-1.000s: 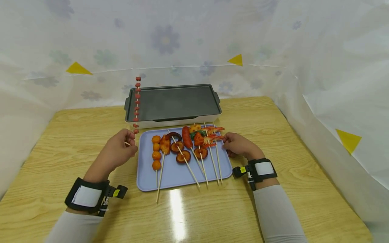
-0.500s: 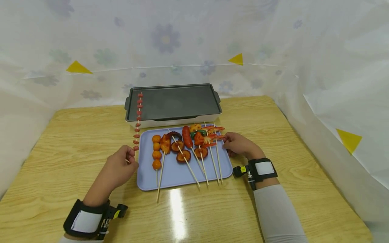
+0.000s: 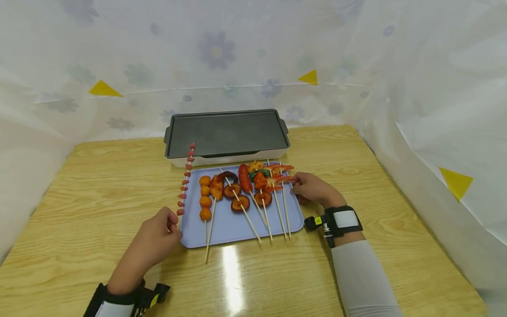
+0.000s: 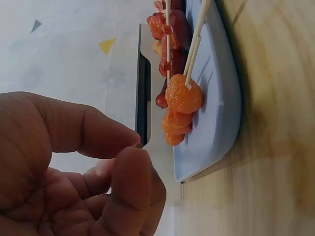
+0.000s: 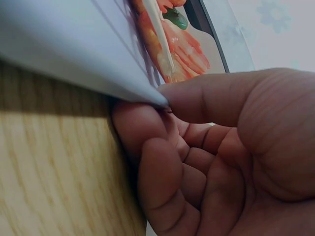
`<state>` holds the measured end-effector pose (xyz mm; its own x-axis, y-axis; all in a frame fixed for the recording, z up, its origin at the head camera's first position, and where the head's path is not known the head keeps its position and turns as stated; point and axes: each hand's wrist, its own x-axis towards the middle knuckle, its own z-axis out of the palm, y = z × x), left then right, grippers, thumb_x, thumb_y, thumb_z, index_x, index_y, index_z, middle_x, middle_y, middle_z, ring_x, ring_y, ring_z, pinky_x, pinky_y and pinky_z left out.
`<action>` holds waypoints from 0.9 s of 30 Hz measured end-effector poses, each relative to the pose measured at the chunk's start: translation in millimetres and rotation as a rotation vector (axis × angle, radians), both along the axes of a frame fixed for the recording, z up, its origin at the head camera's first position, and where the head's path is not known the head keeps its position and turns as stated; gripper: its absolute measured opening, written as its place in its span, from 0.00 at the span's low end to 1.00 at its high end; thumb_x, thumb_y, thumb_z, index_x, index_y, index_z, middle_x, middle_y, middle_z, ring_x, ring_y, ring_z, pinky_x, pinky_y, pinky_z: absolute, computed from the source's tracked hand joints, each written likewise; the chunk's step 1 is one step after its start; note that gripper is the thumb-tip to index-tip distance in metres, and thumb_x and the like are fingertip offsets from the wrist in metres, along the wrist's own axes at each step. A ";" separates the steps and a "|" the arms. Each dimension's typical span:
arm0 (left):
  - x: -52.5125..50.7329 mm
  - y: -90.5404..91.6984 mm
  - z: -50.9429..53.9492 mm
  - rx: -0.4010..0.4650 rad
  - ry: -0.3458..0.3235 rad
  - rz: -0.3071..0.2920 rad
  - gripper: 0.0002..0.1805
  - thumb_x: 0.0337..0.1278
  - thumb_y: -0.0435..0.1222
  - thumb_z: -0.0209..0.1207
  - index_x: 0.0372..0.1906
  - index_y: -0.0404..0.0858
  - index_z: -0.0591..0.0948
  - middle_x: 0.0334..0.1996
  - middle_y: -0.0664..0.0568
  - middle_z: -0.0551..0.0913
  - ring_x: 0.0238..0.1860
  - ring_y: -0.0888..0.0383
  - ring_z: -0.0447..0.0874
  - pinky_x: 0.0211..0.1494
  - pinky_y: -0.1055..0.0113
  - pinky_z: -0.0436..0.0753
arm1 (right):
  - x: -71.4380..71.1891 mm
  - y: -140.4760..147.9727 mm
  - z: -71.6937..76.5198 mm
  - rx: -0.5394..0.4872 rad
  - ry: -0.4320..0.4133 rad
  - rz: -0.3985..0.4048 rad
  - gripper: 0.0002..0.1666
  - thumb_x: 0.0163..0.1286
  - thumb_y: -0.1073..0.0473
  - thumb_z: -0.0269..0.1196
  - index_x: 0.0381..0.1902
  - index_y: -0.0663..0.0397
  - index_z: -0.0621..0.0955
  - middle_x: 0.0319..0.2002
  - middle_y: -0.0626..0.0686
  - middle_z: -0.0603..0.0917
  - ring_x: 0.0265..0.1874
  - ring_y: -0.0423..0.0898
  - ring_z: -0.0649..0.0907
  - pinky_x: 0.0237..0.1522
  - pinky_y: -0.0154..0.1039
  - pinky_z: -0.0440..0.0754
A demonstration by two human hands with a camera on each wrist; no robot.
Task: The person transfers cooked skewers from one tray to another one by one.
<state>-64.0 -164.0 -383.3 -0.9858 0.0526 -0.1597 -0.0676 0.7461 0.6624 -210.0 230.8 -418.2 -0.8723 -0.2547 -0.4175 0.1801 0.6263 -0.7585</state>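
My left hand [image 3: 156, 235] pinches the bare lower end of a skewer of small red meat pieces [image 3: 186, 181] between thumb and forefinger. That skewer slants up and away along the left edge of a lilac tray [image 3: 231, 233], its tip over the griddle's front edge. At the opposite side, my right hand [image 3: 314, 189] grips the tray's right rim; in the right wrist view, the thumb [image 5: 206, 98] lies on top and fingers beneath. Lying on the tray are an orange ball skewer [image 3: 205, 202], a mushroom skewer [image 3: 240, 203], a sausage skewer [image 3: 244, 178] and prawn skewers [image 3: 277, 180].
A dark griddle [image 3: 227, 132] with a pale base stands directly behind the tray. Several stick ends jut over the tray's front edge above the wooden table [image 3: 99, 189]. Patterned white sheeting [image 3: 253, 57] closes off the back and sides.
My left hand has come down toward the front with the meat skewer. Its tip has dropped from above the griddle's back edge to its front edge, swinging slightly right. The right hand keeps its place.
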 end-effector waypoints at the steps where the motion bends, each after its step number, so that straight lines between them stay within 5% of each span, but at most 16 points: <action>1: 1.2 0.4 -1.1 -0.001 0.004 0.001 0.12 0.52 0.28 0.61 0.41 0.31 0.71 0.27 0.49 0.74 0.25 0.55 0.70 0.24 0.66 0.69 | 0.0 0.2 0.1 0.002 -0.001 0.000 0.11 0.71 0.63 0.57 0.48 0.63 0.71 0.33 0.56 0.76 0.25 0.47 0.78 0.27 0.38 0.77; 15: 20.7 5.2 -21.0 0.001 -0.009 0.026 0.11 0.50 0.26 0.62 0.39 0.31 0.74 0.28 0.51 0.76 0.27 0.57 0.71 0.26 0.67 0.71 | -3.7 2.0 0.1 -0.001 0.002 0.014 0.11 0.71 0.63 0.57 0.48 0.63 0.72 0.32 0.56 0.77 0.25 0.46 0.78 0.26 0.38 0.78; 27: 17.7 12.7 -23.8 -0.004 -0.069 0.055 0.12 0.45 0.27 0.64 0.38 0.30 0.78 0.27 0.51 0.76 0.28 0.56 0.72 0.30 0.64 0.74 | -3.9 3.3 -4.0 -0.009 -0.008 0.012 0.11 0.70 0.63 0.57 0.48 0.62 0.72 0.32 0.56 0.77 0.25 0.47 0.78 0.26 0.38 0.78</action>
<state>-46.3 -151.2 -407.0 -0.9738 -0.0025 -0.2272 -0.1540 0.7426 0.6518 -213.9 234.1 -422.1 -0.8657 -0.2689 -0.4222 0.1790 0.6214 -0.7628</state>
